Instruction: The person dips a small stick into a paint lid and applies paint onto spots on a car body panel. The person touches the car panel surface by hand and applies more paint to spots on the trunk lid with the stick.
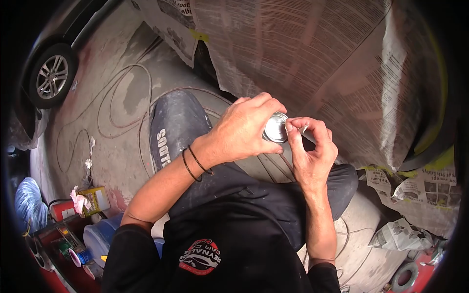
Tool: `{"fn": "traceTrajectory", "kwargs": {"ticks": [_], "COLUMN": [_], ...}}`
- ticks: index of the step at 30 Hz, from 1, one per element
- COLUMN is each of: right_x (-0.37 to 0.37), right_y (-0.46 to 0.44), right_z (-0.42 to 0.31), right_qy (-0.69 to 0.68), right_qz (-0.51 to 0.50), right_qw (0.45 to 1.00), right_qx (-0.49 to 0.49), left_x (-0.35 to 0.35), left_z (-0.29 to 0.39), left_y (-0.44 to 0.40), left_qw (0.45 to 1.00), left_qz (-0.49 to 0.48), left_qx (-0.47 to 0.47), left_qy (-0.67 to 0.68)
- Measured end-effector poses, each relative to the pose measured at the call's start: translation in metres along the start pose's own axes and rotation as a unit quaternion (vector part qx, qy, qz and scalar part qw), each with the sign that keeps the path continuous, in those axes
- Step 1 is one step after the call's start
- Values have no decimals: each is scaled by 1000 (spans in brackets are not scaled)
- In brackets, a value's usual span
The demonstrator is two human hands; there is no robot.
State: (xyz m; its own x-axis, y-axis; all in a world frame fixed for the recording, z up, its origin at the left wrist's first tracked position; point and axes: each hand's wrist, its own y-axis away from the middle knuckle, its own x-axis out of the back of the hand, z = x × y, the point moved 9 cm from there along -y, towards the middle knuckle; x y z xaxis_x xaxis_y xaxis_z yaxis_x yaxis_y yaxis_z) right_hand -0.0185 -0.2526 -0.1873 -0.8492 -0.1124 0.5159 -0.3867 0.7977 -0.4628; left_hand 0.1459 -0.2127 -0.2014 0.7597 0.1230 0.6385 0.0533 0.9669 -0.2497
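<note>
A small round metal can [276, 128] with a shiny silver top is held up above my lap. My left hand [244, 128] wraps round its side, fingers over the far edge and thumb below. At the can's right edge, my right hand [312, 146] is closed in a pinch, thumb and index finger together at the rim. Something small and pale shows between its fingers, too small to name. Two dark bands circle my left wrist. My dark trousers [178, 122] are beneath both arms.
Newspaper sheets [293, 49] cover a large surface ahead and to the right. A car wheel [51, 75] stands at the upper left. A hose [149, 97] loops over the floor. Lower left are a yellow can [99, 199], a blue container [100, 237] and a red tray with small cans.
</note>
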Motion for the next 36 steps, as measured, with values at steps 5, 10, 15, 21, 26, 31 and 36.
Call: {"fn": "traceTrajectory", "kwargs": {"ticks": [5,10,15,21,26,31,36], "right_x": [-4,-8,-11,-6,-10,5,26], "right_y": [-4,-5,-4,-6,-6,-1,-7], "right_z": [-10,-17,-25,-38,-37,-47,-60], "right_qy": [32,64,86,82,91,93,64], "right_qz": [-11,-16,-38,-23,-43,-46,9], "right_qw": [998,990,985,984,979,977,974], "right_qx": [58,122,146,157,179,186,215], "left_x": [2,-1,0,7,6,2,-1], "left_z": [-3,-8,-12,-12,-8,-11,-14], "left_y": [2,4,6,12,14,18,11], "left_qw": [1000,1000,1000,1000,1000,1000,999], "left_qz": [13,9,13,22,15,25,25], "left_qx": [-5,3,5,14,15,2,5], "left_qy": [-7,-16,-17,-16,-16,-13,-33]}}
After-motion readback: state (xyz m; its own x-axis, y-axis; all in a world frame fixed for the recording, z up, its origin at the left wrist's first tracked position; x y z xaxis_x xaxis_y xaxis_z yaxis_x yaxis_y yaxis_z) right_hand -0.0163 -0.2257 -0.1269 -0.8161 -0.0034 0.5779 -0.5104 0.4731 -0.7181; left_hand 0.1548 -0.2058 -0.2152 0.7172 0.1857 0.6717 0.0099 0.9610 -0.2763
